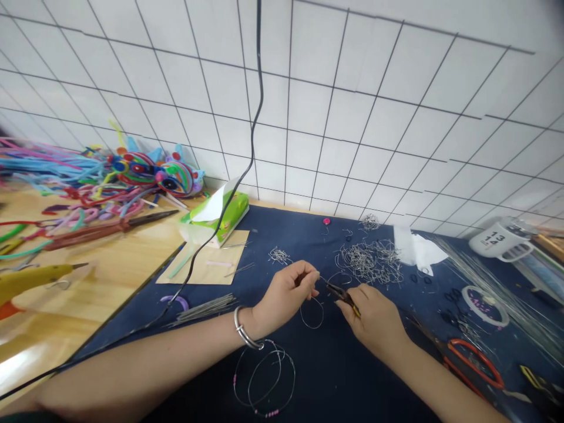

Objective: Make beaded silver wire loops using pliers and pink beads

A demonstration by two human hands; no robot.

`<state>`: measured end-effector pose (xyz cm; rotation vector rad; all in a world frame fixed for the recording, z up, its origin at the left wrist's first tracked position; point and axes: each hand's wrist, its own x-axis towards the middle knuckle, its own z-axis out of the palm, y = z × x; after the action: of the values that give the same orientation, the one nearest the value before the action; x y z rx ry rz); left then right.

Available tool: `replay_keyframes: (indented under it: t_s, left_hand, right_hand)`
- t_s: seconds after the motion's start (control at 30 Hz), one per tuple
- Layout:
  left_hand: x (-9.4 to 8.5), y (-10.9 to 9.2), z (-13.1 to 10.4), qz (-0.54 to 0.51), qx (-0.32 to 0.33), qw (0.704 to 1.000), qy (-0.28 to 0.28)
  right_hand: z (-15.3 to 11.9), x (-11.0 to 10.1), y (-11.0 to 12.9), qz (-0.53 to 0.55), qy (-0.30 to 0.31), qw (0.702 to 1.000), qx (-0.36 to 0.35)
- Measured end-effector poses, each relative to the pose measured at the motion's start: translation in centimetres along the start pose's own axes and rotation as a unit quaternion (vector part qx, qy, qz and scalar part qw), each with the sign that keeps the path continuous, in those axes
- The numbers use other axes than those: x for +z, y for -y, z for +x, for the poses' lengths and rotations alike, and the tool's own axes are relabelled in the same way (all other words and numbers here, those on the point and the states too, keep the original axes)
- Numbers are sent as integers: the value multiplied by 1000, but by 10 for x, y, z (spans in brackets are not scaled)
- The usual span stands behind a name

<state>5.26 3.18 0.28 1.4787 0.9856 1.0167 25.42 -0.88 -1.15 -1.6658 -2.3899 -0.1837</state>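
Near the middle, my left hand (288, 294) pinches a thin wire, and a small wire loop (312, 314) hangs just under its fingers. My right hand (376, 323) is wrapped round dark-jawed pliers (341, 292), whose tips point left toward the wire's end. Whether the jaws touch the wire is too small to tell. Below my left wrist, thin wire rings (269, 376) with a few pink beads lie on the dark blue cloth (335, 376). Beyond my right hand lies a tangled heap of short wire pieces (372, 261), with a smaller heap (279, 255) behind my left hand.
Orange-handled scissors (473, 364) and a round bead dish (484, 306) lie at the right, near long straight wires (506, 294) and a white mug (502, 239). A black cable (252, 135) hangs down across the left side, past a tissue pack (220, 220) and colourful pipe cleaners (57, 167).
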Motion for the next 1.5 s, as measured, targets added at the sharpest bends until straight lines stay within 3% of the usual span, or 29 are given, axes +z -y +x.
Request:
replay_keyframes:
  t_s: [0.4, 1.5]
  left_hand:
    - [11, 15, -7, 17, -9, 998, 53]
    - [10, 20, -2, 9, 2, 998, 68]
  right_hand:
    - [3, 1, -10, -111, -50, 993, 10]
    - [-1, -2, -14, -122, -61, 990, -38]
